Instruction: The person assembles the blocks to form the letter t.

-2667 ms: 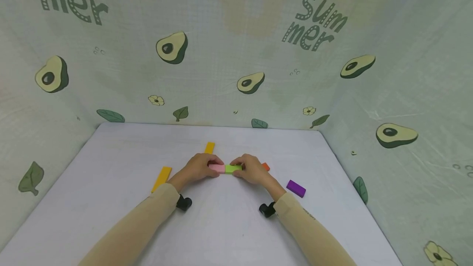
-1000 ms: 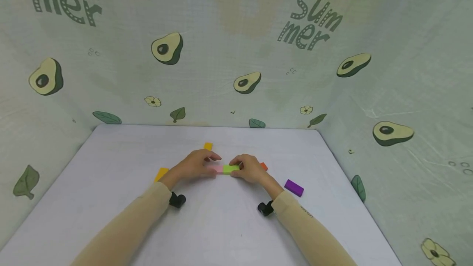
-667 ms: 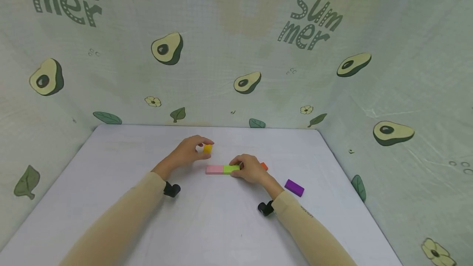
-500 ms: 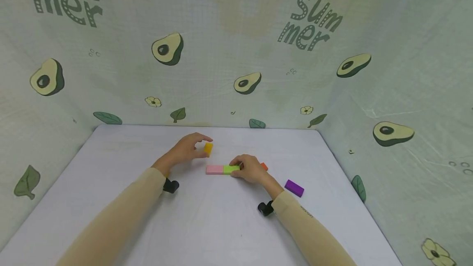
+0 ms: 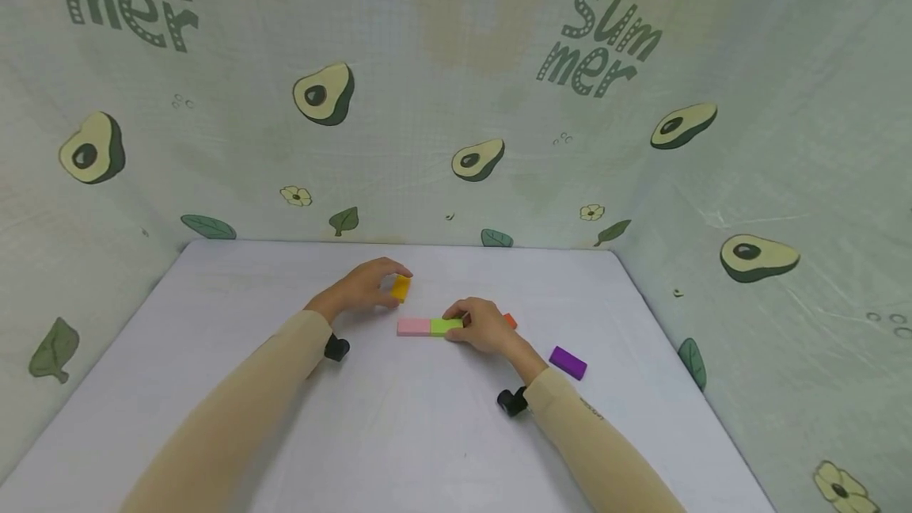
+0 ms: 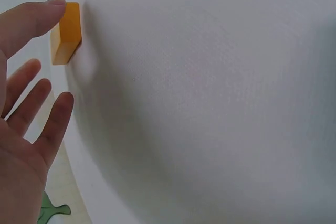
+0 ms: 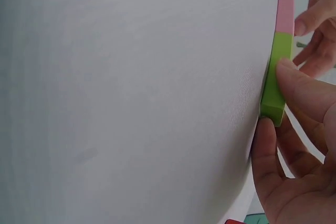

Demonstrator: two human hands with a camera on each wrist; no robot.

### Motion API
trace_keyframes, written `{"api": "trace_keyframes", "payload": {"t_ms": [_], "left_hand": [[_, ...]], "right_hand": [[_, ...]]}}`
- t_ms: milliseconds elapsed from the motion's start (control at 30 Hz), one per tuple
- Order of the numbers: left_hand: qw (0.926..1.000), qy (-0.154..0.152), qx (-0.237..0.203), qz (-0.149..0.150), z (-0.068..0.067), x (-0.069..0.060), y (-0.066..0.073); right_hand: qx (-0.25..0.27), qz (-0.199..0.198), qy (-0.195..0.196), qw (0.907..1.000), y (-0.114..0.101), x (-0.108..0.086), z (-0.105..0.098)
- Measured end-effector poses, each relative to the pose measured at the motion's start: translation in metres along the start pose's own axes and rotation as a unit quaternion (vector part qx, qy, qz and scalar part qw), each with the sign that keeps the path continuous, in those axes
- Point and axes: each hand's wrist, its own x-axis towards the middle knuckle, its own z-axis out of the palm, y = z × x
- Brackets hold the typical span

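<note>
In the head view my left hand (image 5: pixel 362 285) has thumb and index finger at opposite ends of a yellow block (image 5: pixel 401 288), pinching it. The left wrist view shows the thumb against this yellow block (image 6: pixel 69 30), with three fingers spread apart from it; the index finger is hidden. My right hand (image 5: pixel 486 326) grips the right part of a green block (image 5: pixel 442 328), which lies end to end against a pink block (image 5: pixel 413 328). In the right wrist view the thumb lies on the green block (image 7: pixel 278 72), touching the pink block (image 7: pixel 285 11) at its far end.
An orange-red block (image 5: pixel 510 321) lies partly hidden behind my right hand. Farther right on the white table (image 5: pixel 456 434) is a purple block (image 5: pixel 568 362). Patterned cloth (image 5: pixel 399 157) stands behind and beside the table.
My left hand has left the pink block, moved back and left, and taken the far yellow block. The nearer yellow block is now covered by the left arm. My right hand keeps its grip.
</note>
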Motion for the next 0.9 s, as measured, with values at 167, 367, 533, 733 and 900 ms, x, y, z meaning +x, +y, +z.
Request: {"api": "trace_keyframes", "payload": {"t_ms": [167,367,533,733,900], "left_hand": [[0.9999,-0.009,0.007,0.004,0.002,0.004,-0.005],[0.9993,-0.024,0.027,0.012,0.003,0.005,-0.010],[0.9991,-0.025,0.026,0.021,0.001,0.002,-0.011],[0.9991,-0.019,0.017,0.033,-0.001,-0.002,-0.013],[0.9995,-0.013,0.013,0.026,0.000,-0.004,-0.013]], "right_hand": [[0.000,0.000,0.000,1.0000,0.001,0.000,0.000],[0.001,-0.003,0.000,1.0000,0.000,0.000,0.000],[-0.001,-0.004,-0.001,1.0000,-0.001,0.000,-0.001],[-0.002,-0.004,-0.002,1.0000,0.000,0.000,0.000],[-0.001,-0.002,-0.001,1.0000,-0.001,-0.001,0.000]]}}
